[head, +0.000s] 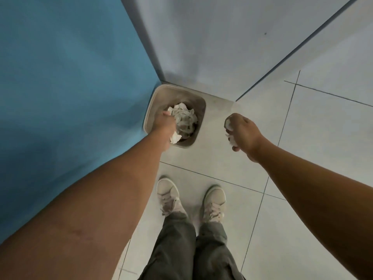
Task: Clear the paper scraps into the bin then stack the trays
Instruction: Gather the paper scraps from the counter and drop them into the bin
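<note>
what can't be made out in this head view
Head view only:
Bin floor and fill: hidden by the left hand and its paper wad.
Which paper is gripped and which already lies in the bin: cannot tell.
Scraps in the right hand: mostly enclosed by that hand.
Trays: outside the frame.

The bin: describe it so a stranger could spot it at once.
Find the corner where the blue wall meets the pale wall. On the tiled floor stands a beige bin, squarish with rounded corners. It is the only container, and the left hand holds crumpled paper scraps over it.
</note>
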`<state>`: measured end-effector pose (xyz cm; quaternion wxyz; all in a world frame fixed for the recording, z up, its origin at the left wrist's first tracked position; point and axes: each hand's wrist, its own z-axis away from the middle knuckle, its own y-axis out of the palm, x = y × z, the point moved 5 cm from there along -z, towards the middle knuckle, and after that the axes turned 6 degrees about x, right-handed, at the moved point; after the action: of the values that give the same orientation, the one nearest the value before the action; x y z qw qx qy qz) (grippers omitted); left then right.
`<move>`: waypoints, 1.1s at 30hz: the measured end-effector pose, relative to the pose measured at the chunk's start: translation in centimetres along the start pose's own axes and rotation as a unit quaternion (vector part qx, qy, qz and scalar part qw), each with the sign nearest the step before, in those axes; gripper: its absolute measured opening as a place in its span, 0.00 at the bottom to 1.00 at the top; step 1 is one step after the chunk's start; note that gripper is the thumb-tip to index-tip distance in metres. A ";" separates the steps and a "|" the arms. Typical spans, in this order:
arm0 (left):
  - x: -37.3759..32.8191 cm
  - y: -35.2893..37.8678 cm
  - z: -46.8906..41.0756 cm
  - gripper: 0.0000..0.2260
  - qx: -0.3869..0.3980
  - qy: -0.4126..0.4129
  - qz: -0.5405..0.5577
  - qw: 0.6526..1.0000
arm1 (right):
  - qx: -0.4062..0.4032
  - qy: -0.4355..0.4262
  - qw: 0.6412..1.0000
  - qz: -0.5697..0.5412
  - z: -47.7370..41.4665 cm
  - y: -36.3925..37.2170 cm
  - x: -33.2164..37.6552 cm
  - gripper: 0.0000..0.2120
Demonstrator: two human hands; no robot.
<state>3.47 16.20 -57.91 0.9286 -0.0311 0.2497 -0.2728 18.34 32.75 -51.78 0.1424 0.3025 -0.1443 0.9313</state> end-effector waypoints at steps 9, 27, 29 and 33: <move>0.9 0.0 -2.3 0.27 0.015 0.039 -0.049 0.998 | -0.016 -0.035 0.999 0.025 -2.2 1.9 -0.1 0.10; 1.0 -3.5 -0.3 0.15 -0.023 0.129 -0.154 0.979 | 0.044 -0.032 0.998 0.042 -4.6 7.5 2.1 0.22; 0.2 -3.5 0.9 0.16 -0.017 0.137 -0.165 0.977 | 0.043 -0.037 0.996 0.062 -3.4 6.9 2.4 0.22; -2.0 -3.4 5.3 0.17 -0.003 0.161 -0.200 0.967 | 0.038 -0.038 0.989 0.136 -0.1 5.2 4.2 0.23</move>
<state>2.93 13.90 -51.73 0.8027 -0.0388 0.3855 -0.4533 13.21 28.72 -50.27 -0.0025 0.3205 -0.1537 0.9347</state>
